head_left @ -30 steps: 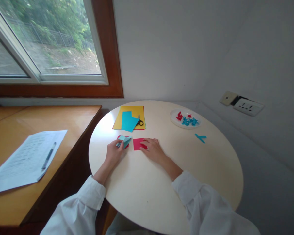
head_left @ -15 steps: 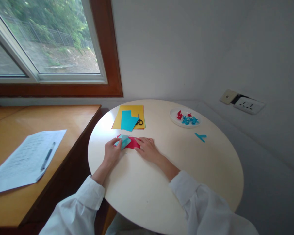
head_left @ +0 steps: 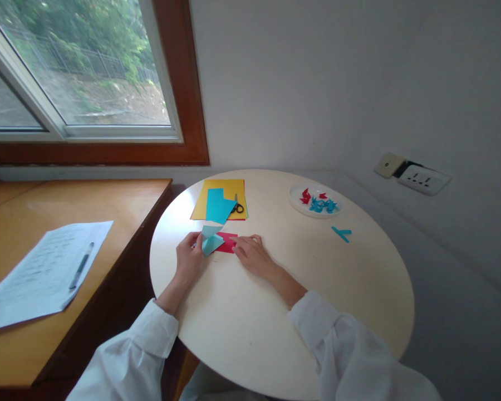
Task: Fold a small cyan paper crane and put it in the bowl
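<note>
My left hand (head_left: 189, 253) pinches the left end of a pale blue piece of paper (head_left: 211, 243) between thumb and fingers. That piece is creased, and an upper flap stands up off its lower part. Beneath it lies a red piece of paper (head_left: 225, 242), partly covered. My right hand (head_left: 253, 253) rests on the table with its fingers stretched out, the tips touching the right end of the red paper. Just beyond the hands, a bright blue cut sheet (head_left: 220, 206) lies over a yellow stack of paper (head_left: 198, 207). Black-handled scissors (head_left: 239, 209) are partly under the blue sheet.
On the round white table (head_left: 300, 334), a clear plate (head_left: 294, 206) holds several small red and blue folded paper pieces. Blue paper strips (head_left: 342, 234) lie nearer me. At left, a wooden desk (head_left: 33, 356) bears a written sheet (head_left: 33, 278) and a pen (head_left: 82, 266).
The upper flap of the pale blue paper has lifted away from me, and my left fingers have shifted slightly left. My right fingers have moved a little on the red paper.
</note>
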`<action>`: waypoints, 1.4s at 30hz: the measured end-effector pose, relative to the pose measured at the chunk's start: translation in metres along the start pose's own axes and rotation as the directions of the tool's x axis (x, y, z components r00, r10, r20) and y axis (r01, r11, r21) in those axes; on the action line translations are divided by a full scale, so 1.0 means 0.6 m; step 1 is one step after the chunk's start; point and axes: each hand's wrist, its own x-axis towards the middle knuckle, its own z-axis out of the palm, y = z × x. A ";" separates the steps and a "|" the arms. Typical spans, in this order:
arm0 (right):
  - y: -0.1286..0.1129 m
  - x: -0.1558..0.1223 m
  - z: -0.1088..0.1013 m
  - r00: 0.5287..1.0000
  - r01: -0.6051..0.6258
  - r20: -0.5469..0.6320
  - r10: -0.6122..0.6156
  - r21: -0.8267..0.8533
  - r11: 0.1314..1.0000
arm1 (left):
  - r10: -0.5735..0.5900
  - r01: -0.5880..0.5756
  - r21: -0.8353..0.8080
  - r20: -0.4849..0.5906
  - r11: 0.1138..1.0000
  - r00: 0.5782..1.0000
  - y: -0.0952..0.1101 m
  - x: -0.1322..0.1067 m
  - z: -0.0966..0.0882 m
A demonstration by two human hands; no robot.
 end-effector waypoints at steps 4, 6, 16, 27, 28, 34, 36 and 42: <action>0.002 0.000 0.001 1.000 0.023 -0.015 -0.023 0.011 1.000 | 0.026 -0.026 -0.015 -0.009 1.000 1.000 -0.004 0.000 0.000; 0.004 0.000 0.002 0.998 0.014 -0.059 -0.011 0.041 0.999 | 0.036 -0.037 -0.023 -0.010 0.999 0.999 -0.004 0.000 0.001; 0.021 0.007 -0.005 0.913 -0.077 -0.284 0.292 0.583 0.809 | 0.124 -0.100 -0.144 0.169 0.984 0.978 0.022 -0.005 0.031; 0.097 -0.036 -0.077 0.792 -0.245 -0.175 0.585 0.787 0.566 | 0.116 -0.039 -0.245 0.310 0.969 0.944 0.112 0.020 0.105; 0.106 -0.043 -0.083 0.771 -0.270 -0.177 0.612 0.779 0.566 | 0.101 -0.028 -0.238 0.299 0.971 0.949 0.111 0.023 0.105; 0.132 -0.057 -0.086 0.756 -0.262 -0.224 0.615 0.757 0.599 | 0.024 0.016 -0.152 0.256 0.988 0.966 0.050 0.053 0.049; 0.128 -0.055 -0.081 0.780 -0.247 -0.212 0.589 0.760 0.601 | 0.022 -0.006 -0.068 0.235 0.998 0.972 0.022 0.060 0.017; 0.115 -0.052 -0.073 0.816 -0.251 -0.172 0.551 0.755 0.606 | 0.060 -0.173 0.267 0.386 0.948 0.921 -0.030 0.053 -0.041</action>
